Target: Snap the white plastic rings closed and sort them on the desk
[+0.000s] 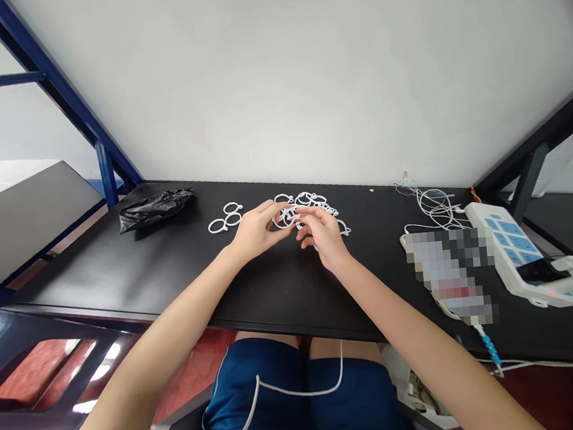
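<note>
A pile of several small white plastic rings [310,203] lies on the black table [171,272] near the wall. My left hand [258,229] and my right hand [321,232] meet over the near side of the pile, fingertips pinched on a white ring [289,218] between them. Three more white rings [226,218] lie apart, to the left of my left hand.
A crumpled black plastic bag [158,208] lies at the back left. On the right sit a white power strip [523,251], tangled white cables [433,205] and a blurred flat object [449,268]. A blue metal frame [105,170] rises at the left.
</note>
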{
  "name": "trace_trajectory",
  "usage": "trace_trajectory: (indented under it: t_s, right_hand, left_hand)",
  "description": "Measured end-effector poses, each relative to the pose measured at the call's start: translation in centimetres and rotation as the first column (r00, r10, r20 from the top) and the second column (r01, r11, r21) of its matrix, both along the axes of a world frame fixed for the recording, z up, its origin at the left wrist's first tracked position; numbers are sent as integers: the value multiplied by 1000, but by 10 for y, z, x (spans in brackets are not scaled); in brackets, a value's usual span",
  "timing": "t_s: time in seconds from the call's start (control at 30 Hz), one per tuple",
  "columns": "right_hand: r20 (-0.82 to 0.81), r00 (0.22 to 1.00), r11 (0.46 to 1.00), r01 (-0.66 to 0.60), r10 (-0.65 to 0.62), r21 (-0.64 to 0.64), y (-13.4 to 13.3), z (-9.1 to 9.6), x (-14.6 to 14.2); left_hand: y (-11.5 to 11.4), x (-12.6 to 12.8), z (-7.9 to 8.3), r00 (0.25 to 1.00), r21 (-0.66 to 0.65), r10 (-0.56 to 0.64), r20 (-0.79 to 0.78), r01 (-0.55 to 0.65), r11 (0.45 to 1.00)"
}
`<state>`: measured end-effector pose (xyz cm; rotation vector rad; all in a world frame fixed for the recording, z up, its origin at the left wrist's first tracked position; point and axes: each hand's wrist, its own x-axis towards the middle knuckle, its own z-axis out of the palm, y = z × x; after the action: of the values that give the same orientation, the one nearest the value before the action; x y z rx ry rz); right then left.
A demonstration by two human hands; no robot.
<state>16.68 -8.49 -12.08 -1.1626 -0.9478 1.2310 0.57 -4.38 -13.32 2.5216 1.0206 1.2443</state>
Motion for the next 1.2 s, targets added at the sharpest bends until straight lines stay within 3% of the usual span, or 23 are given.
trace_trajectory:
  t_s: [0.2, 0.47, 0.77, 1.2]
  right_hand:
    - [-57, 998, 1000, 17, -17, 2, 1, 0, 0]
    - [-59, 988, 990, -140, 139, -3, -1, -1, 0]
    - [-121, 985, 991, -128, 124, -32, 1, 4, 5]
    - [-139, 981, 991, -136, 134, -8, 2, 2, 6]
  left_hand:
    - [1, 1, -4, 999, 56, -49, 3, 49, 997]
    - [3, 0, -5, 997, 105, -80, -3, 80, 991]
    - [-4, 8, -7, 988, 261, -132, 77, 108, 959]
    - [-5, 9, -8, 990, 315, -131, 44, 111, 943]
